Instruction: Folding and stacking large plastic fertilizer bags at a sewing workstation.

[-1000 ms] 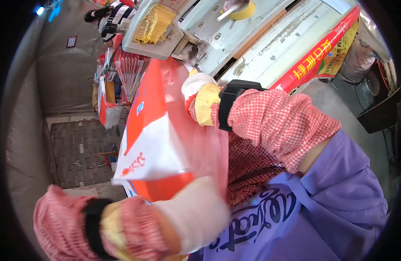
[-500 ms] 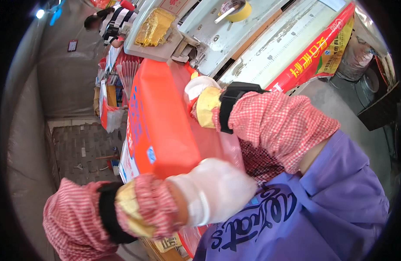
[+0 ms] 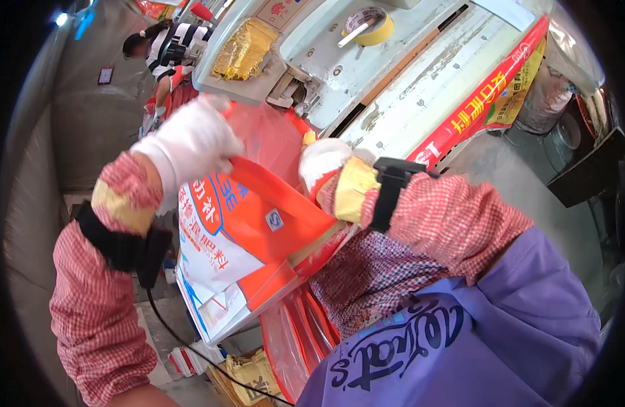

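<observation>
A red-and-white printed plastic sack slants in front of me, its top edge toward the pale metal machine. My left hand, in a white glove, is closed at the sack's upper left edge; its fingertips are a little blurred. Red see-through plastic film spreads between my two hands. My right hand, also gloved in white, is closed at the film's right edge beside the machine bed, its fingers partly hidden. More clear film with red edges hangs under the sack, near my purple apron.
On the machine bed lie a yellow tape roll with a white stick in it and a yellow woven scrap. A red-and-yellow sheet covers its right edge. Another person stands at the far left. A black cable hangs below my left wrist.
My left hand has swung up and left from the sack's near end to its upper left edge. The sack has turned, showing its printed white face. My right hand has barely moved.
</observation>
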